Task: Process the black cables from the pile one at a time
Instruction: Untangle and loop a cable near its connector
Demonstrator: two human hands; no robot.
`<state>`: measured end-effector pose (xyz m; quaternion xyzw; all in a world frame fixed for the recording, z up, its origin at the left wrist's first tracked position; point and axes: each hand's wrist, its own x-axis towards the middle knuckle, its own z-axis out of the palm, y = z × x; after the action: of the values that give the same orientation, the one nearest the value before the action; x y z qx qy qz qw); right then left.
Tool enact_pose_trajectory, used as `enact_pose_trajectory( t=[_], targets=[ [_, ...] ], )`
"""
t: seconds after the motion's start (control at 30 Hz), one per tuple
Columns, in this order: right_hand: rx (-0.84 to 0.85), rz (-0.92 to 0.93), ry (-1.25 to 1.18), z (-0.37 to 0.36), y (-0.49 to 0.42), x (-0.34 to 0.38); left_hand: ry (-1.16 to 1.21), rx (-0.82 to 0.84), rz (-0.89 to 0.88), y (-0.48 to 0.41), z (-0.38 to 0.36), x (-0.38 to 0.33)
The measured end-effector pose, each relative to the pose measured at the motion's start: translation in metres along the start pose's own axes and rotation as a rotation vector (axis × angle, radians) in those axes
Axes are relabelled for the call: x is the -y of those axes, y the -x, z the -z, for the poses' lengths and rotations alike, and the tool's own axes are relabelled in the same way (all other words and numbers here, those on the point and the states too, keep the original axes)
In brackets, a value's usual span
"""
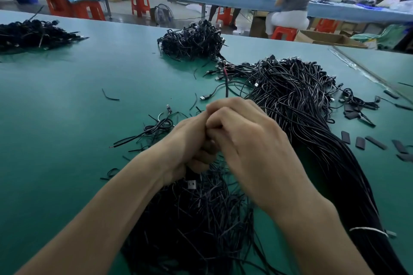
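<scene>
While both hands are meeting knuckle to knuckle above the desk (67, 118), the left hand (185, 140) and right hand (245, 138) are curling their fingers round one cable (226, 87). Its thin end is sticking up just beyond the knuckles, and a plug (191, 184), seemingly the same cable's, is hanging under the left palm. The exact pinch is hiding between the fingers, so what is being done to the end is not showing. The pile (301, 100) is lying just right of the hands, strands running toward the near edge, and a looser heap (196, 219) is spreading beneath the wrists.

Doing this step well is probably coming down to the left hand holding the cable steady while the right is doing the fine work near the tip, close to the grip so the thin end is not bending away. Keeping the hands raised is helping too, since the dangling plug is hanging near the heap and risking a snag. Sleeves (359, 142) are waiting well to the right, within reach.
</scene>
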<state>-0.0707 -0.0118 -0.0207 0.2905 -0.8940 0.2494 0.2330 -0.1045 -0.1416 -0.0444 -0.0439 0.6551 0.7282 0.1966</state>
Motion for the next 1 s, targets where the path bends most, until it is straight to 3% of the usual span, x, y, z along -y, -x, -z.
enact_pose_trajectory(
  t=[0.23,0.37,0.57,1.0],
  targets=[
    [0.027,-0.155,-0.181,0.010,-0.001,-0.017,0.127,0.263,0.026,-0.001,0.004,-0.001],
    [0.084,-0.222,-0.219,0.016,-0.001,-0.026,-0.057,0.356,-0.051,0.005,0.005,-0.003],
    [0.210,-0.214,-0.153,0.017,0.002,-0.028,-0.528,0.364,-0.267,0.010,0.002,0.001],
    [0.137,-0.100,-0.192,0.007,0.004,-0.030,-0.594,0.277,-0.275,0.007,0.004,0.004]
  ],
)
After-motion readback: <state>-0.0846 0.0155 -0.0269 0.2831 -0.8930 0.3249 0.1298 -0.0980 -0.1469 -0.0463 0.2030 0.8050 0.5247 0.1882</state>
